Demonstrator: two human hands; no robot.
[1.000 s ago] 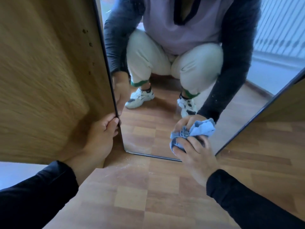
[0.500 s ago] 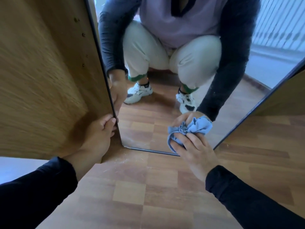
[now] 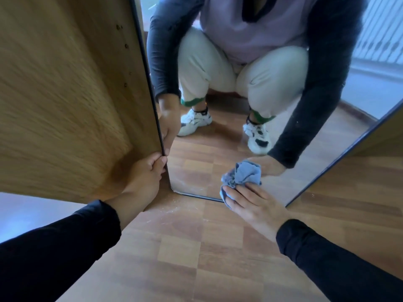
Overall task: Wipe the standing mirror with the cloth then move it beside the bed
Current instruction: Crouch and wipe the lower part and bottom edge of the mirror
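Note:
The standing mirror (image 3: 196, 166) with a thin black frame stands on the wooden floor and leans against wooden furniture. Its glass reflects a crouching person in pale trousers and white trainers. My left hand (image 3: 146, 177) grips the mirror's left edge low down, close to the bottom corner. My right hand (image 3: 253, 205) presses a crumpled blue cloth (image 3: 242, 175) against the bottom of the glass, right of centre, just above the lower frame. The top of the mirror is out of view.
A wooden cabinet side (image 3: 65, 94) fills the left, touching the mirror's left edge. Wood-pattern floor (image 3: 196, 247) runs below, with white dust specks near the mirror's foot. More wooden panel (image 3: 383, 138) shows at the right.
My right hand has slid the cloth slightly down and right along the bottom of the glass. My left hand keeps its grip on the left edge. The view has shifted a little.

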